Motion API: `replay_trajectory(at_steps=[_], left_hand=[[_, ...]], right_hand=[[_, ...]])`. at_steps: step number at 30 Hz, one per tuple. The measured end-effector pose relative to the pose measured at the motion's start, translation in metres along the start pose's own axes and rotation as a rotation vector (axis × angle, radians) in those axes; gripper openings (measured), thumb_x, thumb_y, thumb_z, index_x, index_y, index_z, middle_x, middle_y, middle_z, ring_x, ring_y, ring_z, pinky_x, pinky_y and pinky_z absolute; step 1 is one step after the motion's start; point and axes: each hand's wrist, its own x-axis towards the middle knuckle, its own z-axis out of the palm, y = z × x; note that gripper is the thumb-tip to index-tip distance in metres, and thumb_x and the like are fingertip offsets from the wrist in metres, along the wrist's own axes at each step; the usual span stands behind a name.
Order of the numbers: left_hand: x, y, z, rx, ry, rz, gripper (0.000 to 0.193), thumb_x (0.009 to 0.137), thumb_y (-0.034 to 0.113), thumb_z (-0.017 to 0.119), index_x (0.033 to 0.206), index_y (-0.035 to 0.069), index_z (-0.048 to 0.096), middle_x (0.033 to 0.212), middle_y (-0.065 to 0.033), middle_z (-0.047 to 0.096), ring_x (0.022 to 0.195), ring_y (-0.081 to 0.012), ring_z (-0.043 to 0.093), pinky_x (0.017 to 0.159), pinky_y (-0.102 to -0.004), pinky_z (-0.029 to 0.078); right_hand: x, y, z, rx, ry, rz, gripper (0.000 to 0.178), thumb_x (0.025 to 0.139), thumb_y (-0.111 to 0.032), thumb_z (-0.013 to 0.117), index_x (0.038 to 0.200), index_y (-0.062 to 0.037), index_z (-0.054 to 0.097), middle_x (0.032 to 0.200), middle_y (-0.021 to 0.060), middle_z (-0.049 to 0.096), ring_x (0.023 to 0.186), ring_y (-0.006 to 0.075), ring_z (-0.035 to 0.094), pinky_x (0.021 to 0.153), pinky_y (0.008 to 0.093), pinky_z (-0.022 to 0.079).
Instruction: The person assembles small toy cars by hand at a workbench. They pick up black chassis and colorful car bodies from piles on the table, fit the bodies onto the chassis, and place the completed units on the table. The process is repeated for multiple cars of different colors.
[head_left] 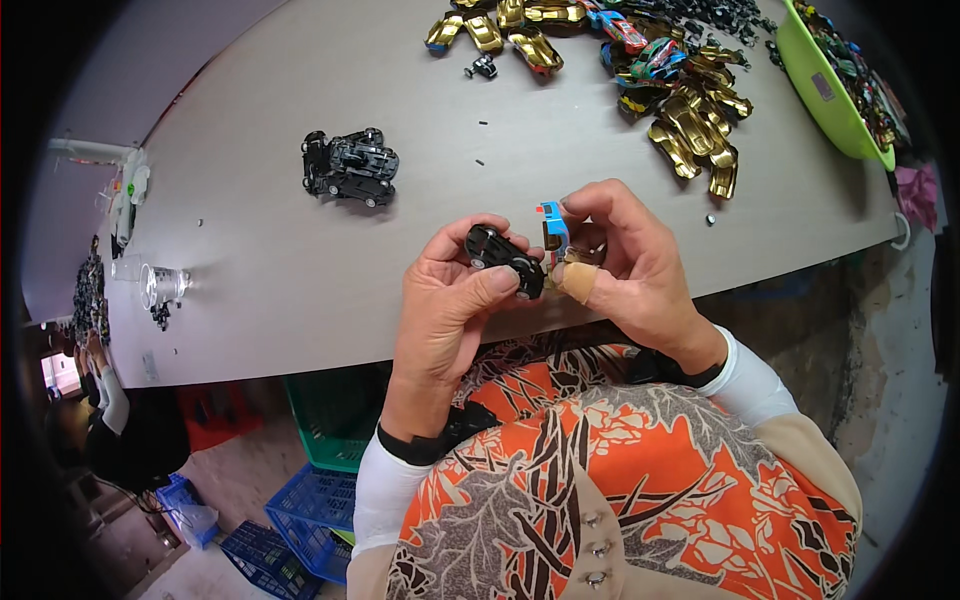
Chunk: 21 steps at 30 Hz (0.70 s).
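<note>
Between thumb and fingers, my left hand (450,300) grips a black toy car chassis (496,258) with small wheels. Close beside it, my right hand (635,265) pinches a toy car body (555,228), blue with a red patch and gold on its inner side. A tan bandage (579,281) wraps the right thumb. Both parts are held just above the table's near edge, side by side; whether they touch I cannot tell. Farther off to the left, a small pile of black chassis (350,165) rests on the table.
Gold and coloured car bodies (690,125) heap at the far right, near a lime-green basin (835,90) full of parts. A clear cup (163,285) stands at the left edge. Blue crates (312,515) sit below the table. At far left are another person's hands (95,350).
</note>
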Motion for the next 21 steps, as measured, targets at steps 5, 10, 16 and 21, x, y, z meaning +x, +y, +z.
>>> replay_trajectory(at_steps=[5, 10, 16, 21], left_hand=[[-0.0004, -0.0013, -0.0017, -0.016, -0.01, 0.008, 0.04, 0.075, -0.005, 0.066, 0.112, 0.001, 0.053, 0.101, -0.0118, 0.06, 0.096, -0.0245, 0.062, 0.073, -0.0329, 0.059], [-0.001, -0.0002, 0.0004, 0.001, 0.002, 0.013, 0.04, 0.075, -0.006, 0.066, 0.111, 0.001, 0.053, 0.101, -0.012, 0.06, 0.093, -0.0225, 0.063, 0.072, -0.0313, 0.059], [-0.0022, -0.0027, 0.0006, 0.076, 0.036, 0.015, 0.042, 0.073, 0.002, 0.069, 0.111, 0.003, 0.052, 0.102, -0.0122, 0.06, 0.09, -0.0214, 0.062, 0.073, -0.0376, 0.058], [-0.0045, -0.0001, 0.0052, 0.039, 0.048, 0.013, 0.038, 0.074, -0.009, 0.064, 0.11, 0.0, 0.054, 0.1, -0.0109, 0.06, 0.088, -0.0172, 0.062, 0.07, -0.0284, 0.058]], right_hand=[[0.0001, -0.0028, 0.0011, -0.021, -0.005, -0.009, 0.03, 0.08, 0.003, 0.057, 0.107, -0.0019, 0.045, 0.092, 0.0036, 0.055, 0.081, 0.0052, 0.053, 0.069, 0.0205, 0.047], [-0.0013, -0.0009, 0.0004, -0.01, 0.001, 0.0, 0.03, 0.08, 0.004, 0.056, 0.107, -0.0017, 0.045, 0.092, 0.003, 0.055, 0.081, 0.0049, 0.053, 0.07, 0.0208, 0.048], [-0.0004, 0.0036, 0.0023, -0.036, -0.004, 0.011, 0.027, 0.081, 0.005, 0.054, 0.106, -0.0014, 0.045, 0.093, 0.0033, 0.055, 0.082, 0.0053, 0.053, 0.071, 0.0213, 0.049], [-0.0025, -0.0014, 0.0041, 0.007, -0.021, 0.038, 0.025, 0.082, 0.003, 0.055, 0.105, -0.002, 0.046, 0.091, 0.0028, 0.055, 0.081, 0.0052, 0.053, 0.07, 0.021, 0.048]])
